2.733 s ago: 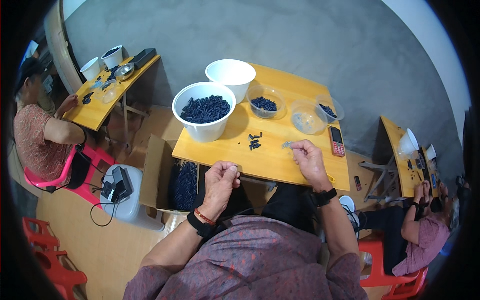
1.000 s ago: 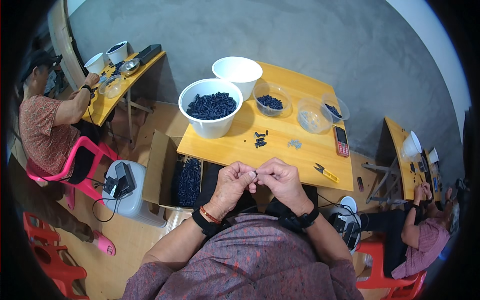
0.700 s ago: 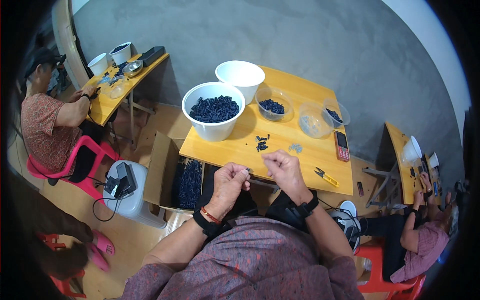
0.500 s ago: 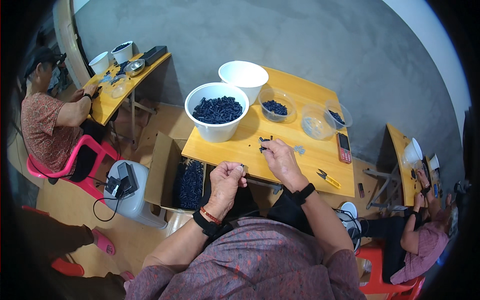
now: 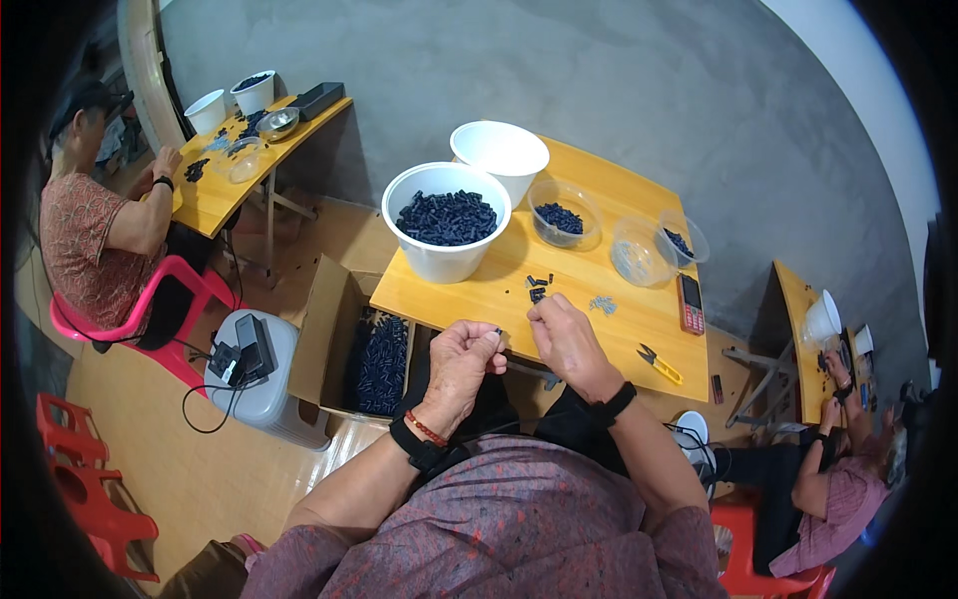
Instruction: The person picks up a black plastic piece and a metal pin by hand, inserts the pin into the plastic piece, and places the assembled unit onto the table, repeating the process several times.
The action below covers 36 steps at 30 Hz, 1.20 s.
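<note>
My left hand [image 5: 461,357] is held just in front of the near edge of the yellow wooden table [image 5: 479,292], fingers pinched on a small dark part [image 5: 496,331]. My right hand [image 5: 565,334] hovers at the table edge beside it, fingers curled toward a small pile of dark parts [image 5: 538,287]; whether it holds one I cannot tell. A large white bucket of dark blue parts [image 5: 445,218] stands at the table's left, with an empty white bucket [image 5: 499,150] behind it.
Clear bowls [image 5: 564,215] [image 5: 639,262] [image 5: 684,240], a red phone [image 5: 690,302], yellow snips [image 5: 659,363] and grey bits [image 5: 603,303] lie on the table. A cardboard box of dark parts [image 5: 374,349] sits left below. Other people work at side tables [image 5: 215,195] [image 5: 798,329]. Red chairs [image 5: 75,479] stand lower left.
My right hand reached out to the small pile on the table and has drawn back toward my left hand. My left hand has stayed pinched near the table edge.
</note>
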Motion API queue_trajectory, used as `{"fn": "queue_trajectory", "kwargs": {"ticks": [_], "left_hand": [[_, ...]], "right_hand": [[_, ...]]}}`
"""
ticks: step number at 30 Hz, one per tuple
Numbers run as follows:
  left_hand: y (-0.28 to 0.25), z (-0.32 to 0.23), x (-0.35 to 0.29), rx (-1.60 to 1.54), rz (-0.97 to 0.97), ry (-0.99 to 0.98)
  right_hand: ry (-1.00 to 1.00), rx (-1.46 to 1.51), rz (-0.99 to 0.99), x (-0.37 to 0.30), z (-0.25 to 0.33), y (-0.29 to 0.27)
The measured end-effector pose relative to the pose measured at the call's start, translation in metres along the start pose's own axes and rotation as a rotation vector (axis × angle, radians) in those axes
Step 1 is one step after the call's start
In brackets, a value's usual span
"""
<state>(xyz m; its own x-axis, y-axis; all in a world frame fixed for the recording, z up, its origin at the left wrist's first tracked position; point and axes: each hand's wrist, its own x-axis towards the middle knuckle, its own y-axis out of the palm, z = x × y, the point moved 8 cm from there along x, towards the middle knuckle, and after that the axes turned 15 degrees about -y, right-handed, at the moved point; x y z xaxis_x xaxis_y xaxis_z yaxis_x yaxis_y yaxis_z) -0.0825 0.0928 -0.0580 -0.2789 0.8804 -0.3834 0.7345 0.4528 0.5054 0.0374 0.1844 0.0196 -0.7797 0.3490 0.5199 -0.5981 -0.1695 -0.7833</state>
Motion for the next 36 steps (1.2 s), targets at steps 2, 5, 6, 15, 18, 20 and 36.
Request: {"fn": "queue_trajectory", "kwargs": {"ticks": [2, 5, 6, 15, 18, 20, 36], "left_hand": [[0.006, 0.001, -0.001, 0.013, 0.038, -0.004], [0.012, 0.006, -0.003, 0.011, 0.102, -0.043], [0.014, 0.010, -0.003, 0.003, 0.132, -0.074], [0.031, 0.021, -0.008, 0.007, 0.316, -0.168], [0.031, 0.022, -0.008, 0.016, 0.333, -0.165], [0.031, 0.022, -0.008, 0.021, 0.337, -0.160], [0.034, 0.020, -0.009, 0.045, 0.340, -0.141]], "right_hand": [[0.137, 0.225, -0.125, -0.019, -0.008, 0.002], [0.387, 0.631, -0.247, -0.035, -0.012, -0.002], [0.502, 0.808, -0.242, -0.041, -0.012, 0.004], [0.451, 1.202, -0.394, -0.055, 0.000, 0.005], [0.446, 1.187, -0.418, -0.058, -0.004, 0.008], [0.450, 1.176, -0.413, -0.056, -0.003, 0.009], [0.449, 0.937, -0.359, -0.051, 0.006, 0.000]]}}
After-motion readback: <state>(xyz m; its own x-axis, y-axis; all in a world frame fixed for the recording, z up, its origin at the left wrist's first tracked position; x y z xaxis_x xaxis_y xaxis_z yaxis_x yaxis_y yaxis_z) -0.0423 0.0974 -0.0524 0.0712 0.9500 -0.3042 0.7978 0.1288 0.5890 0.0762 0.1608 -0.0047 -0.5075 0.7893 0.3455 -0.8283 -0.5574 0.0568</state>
